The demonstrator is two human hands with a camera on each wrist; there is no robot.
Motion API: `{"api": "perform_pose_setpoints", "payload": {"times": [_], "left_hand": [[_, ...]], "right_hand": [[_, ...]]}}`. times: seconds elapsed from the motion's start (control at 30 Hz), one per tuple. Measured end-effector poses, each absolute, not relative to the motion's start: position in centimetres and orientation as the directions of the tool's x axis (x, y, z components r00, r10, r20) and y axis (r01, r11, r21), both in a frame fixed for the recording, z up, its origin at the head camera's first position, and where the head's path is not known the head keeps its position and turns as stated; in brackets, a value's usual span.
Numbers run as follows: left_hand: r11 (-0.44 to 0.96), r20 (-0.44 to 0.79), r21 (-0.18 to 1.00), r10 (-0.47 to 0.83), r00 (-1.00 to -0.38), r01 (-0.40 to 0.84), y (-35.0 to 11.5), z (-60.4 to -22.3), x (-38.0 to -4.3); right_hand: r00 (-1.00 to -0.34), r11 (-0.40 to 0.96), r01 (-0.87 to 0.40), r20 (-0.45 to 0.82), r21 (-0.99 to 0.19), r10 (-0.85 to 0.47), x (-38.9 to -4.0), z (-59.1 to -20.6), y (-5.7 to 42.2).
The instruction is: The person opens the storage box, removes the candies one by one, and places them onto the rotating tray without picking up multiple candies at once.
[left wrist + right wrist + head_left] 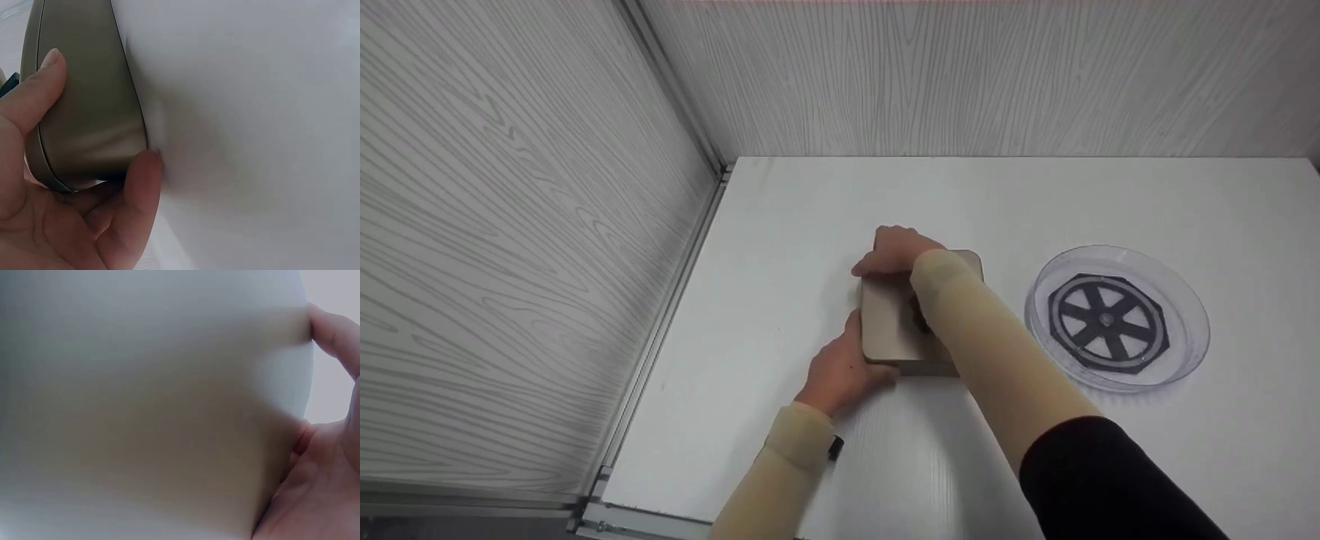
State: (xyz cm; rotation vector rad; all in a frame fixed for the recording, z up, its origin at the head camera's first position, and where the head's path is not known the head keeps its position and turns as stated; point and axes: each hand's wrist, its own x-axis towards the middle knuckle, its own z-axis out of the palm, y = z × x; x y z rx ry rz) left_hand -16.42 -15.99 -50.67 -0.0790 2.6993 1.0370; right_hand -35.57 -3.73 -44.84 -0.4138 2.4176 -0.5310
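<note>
A rounded, champagne-coloured metal tin (pixel 887 319) lies on the white table in the head view, partly covered by the right forearm. At its near left corner, my left hand (pixel 844 371) grips it. The left wrist view shows the thumb on the tin's side wall (pixel 93 107) and the fingers curled round the corner. My right hand (pixel 898 250) reaches across the top and holds the far left corner. Close up in the right wrist view, the tin's smooth top (pixel 169 410) fills most of the frame, with thumb and fingers at its edge. The tin's contents are hidden.
Right of the tin stands a clear round dish (pixel 1192 337) holding a black spoked octagonal piece (pixel 1106 319). A wood-grain panel (pixel 510 225) rises on the left, and another wall (pixel 960 82) closes the back. A metal rail (pixel 660 322) runs along the table's left edge.
</note>
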Motion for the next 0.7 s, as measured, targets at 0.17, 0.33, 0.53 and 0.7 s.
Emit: {"api": "perform_pose_setpoints", "payload": {"times": [0.17, 0.33, 0.53, 0.7], "left_hand": [[0.724, -0.253, 0.676, 0.053, -0.966, -0.138, -15.9, -50.9, -17.0], [0.745, -0.248, 0.654, 0.051, -0.967, -0.129, -15.9, -51.3, -17.7], [0.750, -0.272, 0.638, 0.008, -0.962, -0.175, -16.6, -51.2, -18.3], [0.747, -0.246, 0.636, -0.038, -0.968, -0.192, -17.8, -51.2, -18.7]], "right_hand": [[-0.767, 0.835, -0.202, -0.447, -0.512, -0.460, -35.8, -45.0, -2.3], [-0.804, 0.832, -0.237, -0.379, -0.502, -0.459, -36.2, -45.1, 0.5], [-0.868, 0.857, -0.147, -0.351, -0.495, -0.351, -36.2, -45.2, 4.9], [-0.882, 0.820, -0.095, -0.334, -0.564, -0.332, -36.1, -45.9, 5.4]]}}
